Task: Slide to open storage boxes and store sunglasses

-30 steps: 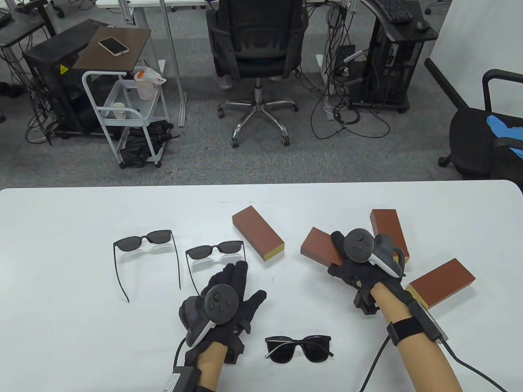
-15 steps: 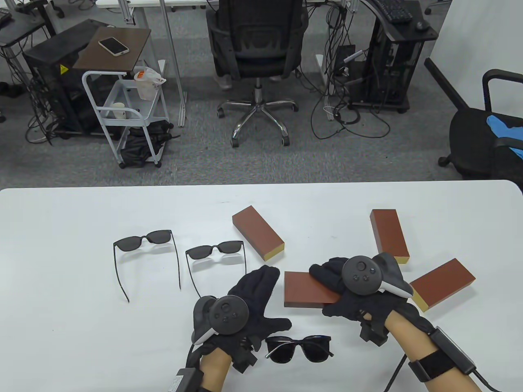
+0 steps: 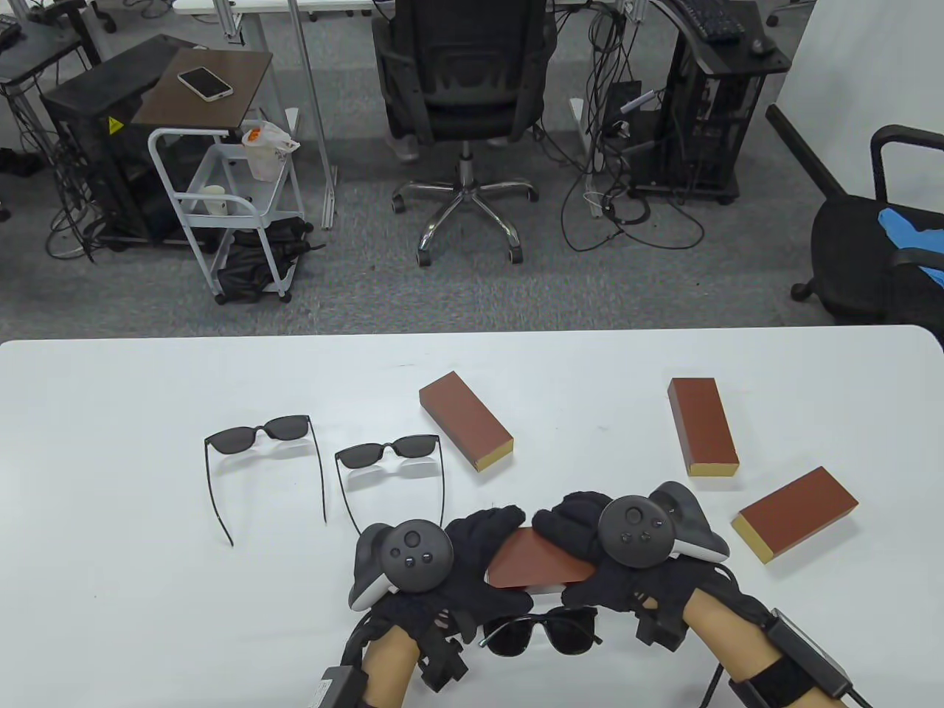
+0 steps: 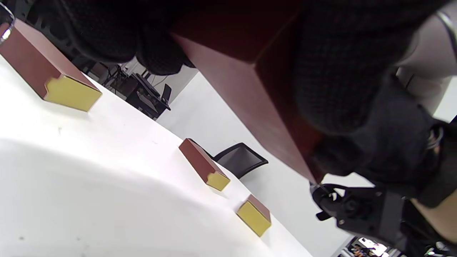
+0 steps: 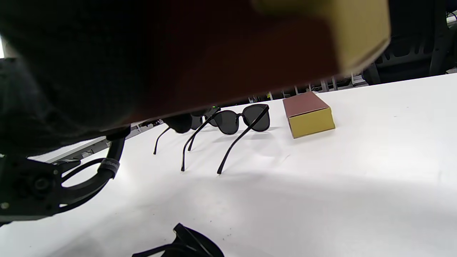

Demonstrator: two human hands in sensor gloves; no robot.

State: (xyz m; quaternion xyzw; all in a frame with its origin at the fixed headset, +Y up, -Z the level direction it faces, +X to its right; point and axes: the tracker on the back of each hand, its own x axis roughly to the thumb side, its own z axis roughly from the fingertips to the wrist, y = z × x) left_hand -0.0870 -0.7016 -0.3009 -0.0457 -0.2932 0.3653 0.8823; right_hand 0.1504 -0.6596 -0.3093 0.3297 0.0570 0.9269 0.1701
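The brown storage box (image 3: 532, 566) is held above the table (image 3: 110, 442), near its front edge, just over the folded sunglasses (image 3: 542, 634). The left hand (image 3: 472, 560) grips its left end with curled fingers, and the right hand (image 3: 590, 546) grips its right end the same way.

Bare table (image 3: 133, 457) opens toward nine o'clock; folded sunglasses (image 3: 538, 627) crowd six, three boxes (image 3: 466, 420) block twelve through three.
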